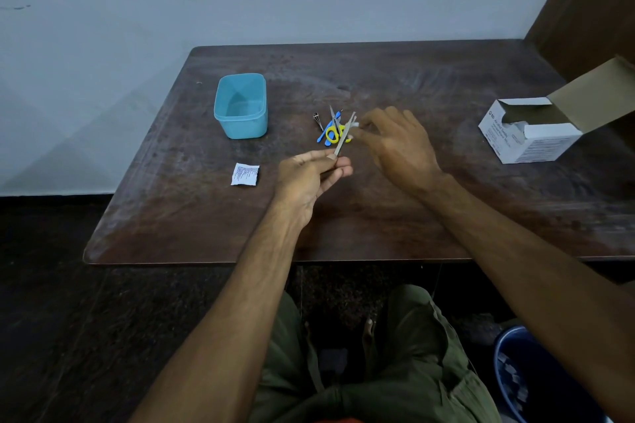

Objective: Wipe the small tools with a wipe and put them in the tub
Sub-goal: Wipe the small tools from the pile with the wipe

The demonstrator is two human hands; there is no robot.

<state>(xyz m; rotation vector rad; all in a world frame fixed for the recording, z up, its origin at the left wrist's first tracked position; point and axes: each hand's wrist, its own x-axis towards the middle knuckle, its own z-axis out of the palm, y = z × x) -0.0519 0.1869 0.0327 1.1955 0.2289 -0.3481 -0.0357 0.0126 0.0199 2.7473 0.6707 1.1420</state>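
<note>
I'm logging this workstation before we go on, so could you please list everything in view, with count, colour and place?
table: one, dark brown, against the pale wall
tub: one, light blue, looks empty, far left of table
tools still on the table: small pile, count unclear; yellow-handled scissors, blue pieces, a dark piece; table centre
metal tool: one, silver, slim; near end pinched in left hand
wipe: one, white, on the tool's far end at the right fingertips
sachet: one, white with blue print, below the tub
box: one, white cardboard, flap open, right side
bin: one, blue, floor at lower right
left hand: holds the tool
right hand: holds the wipe
</note>
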